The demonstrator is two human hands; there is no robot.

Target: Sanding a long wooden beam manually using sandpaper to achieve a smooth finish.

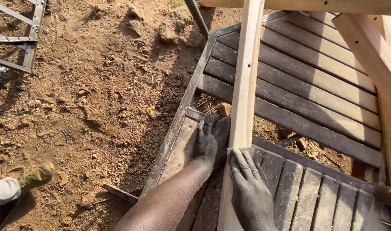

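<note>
- Left hand (210, 143): dusty, laid flat with fingers spread on the grey slatted bench top (298, 90), just left of the pale wooden strip (246, 81); it grips nothing and seems to brace the body against the surface.
- Right hand (249, 188): fingers extended and slightly fanned, pressed palm-down on a sheet of sandpaper (257, 154) lying over the lower part of the strip; nothing is clasped, the sheet is only pinned under the palm.
- Pale wooden strip: long, planed, with a small hole midway; runs from bottom centre up past the top edge, resting across the bench slats, which support it.
- Second pale timber piece (371, 51): at the right, drilled with holes, lying diagonally.
- Metal frame (28, 38): on the soil, upper left.
- Another person's boot (35, 176): at the left edge, on bare earth.
</note>
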